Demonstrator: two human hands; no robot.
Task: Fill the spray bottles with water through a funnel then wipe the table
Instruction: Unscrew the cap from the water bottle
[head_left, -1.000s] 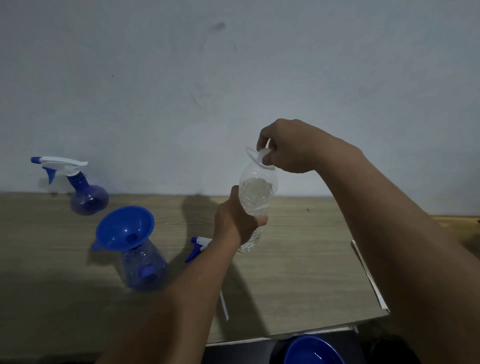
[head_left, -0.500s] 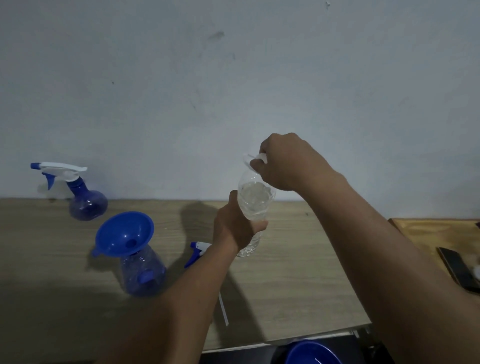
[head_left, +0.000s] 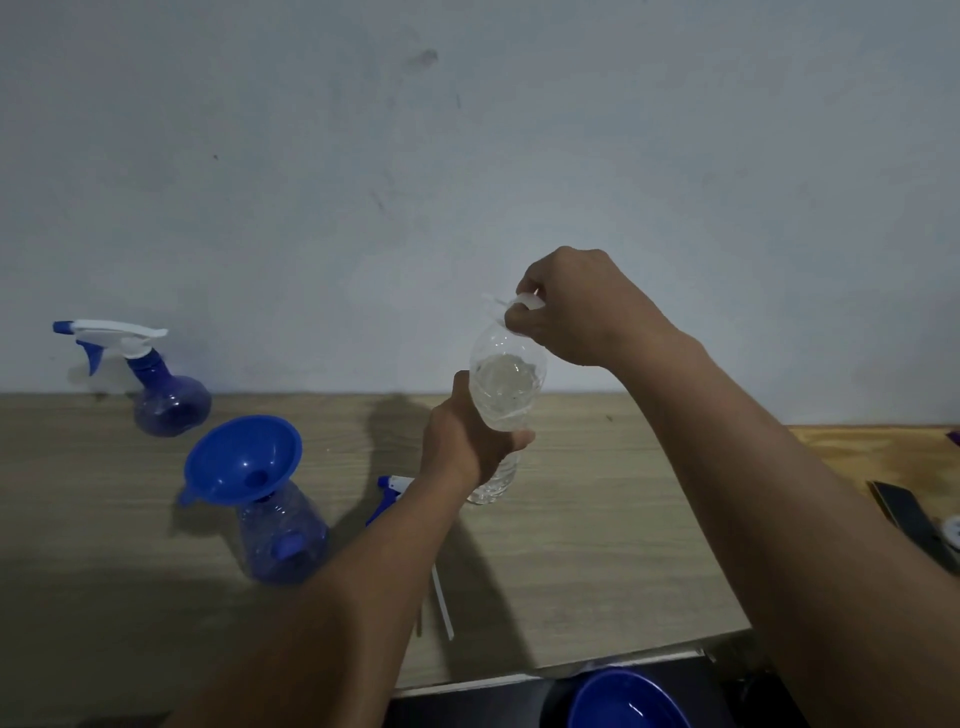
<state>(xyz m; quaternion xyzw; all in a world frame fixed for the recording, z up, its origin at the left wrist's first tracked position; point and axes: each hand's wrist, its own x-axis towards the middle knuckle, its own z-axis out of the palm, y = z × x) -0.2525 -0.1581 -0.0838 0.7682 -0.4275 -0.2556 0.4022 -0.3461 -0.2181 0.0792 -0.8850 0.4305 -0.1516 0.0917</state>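
My left hand grips the lower middle of a clear water bottle that stands just above the wooden table. My right hand is closed over the bottle's white cap at the top. To the left, a blue funnel sits in the neck of an open blue spray bottle. A second blue spray bottle with its white trigger head on stands at the back left by the wall. A loose spray head with its tube lies on the table, partly hidden by my left forearm.
A blue bowl-like object shows below the table's front edge. At the right, a lighter wooden surface holds a dark flat object. The grey wall runs along the table's back.
The camera has shifted slightly; my right hand stays on the cap and has turned a little. The bottle and my left hand keep their place.
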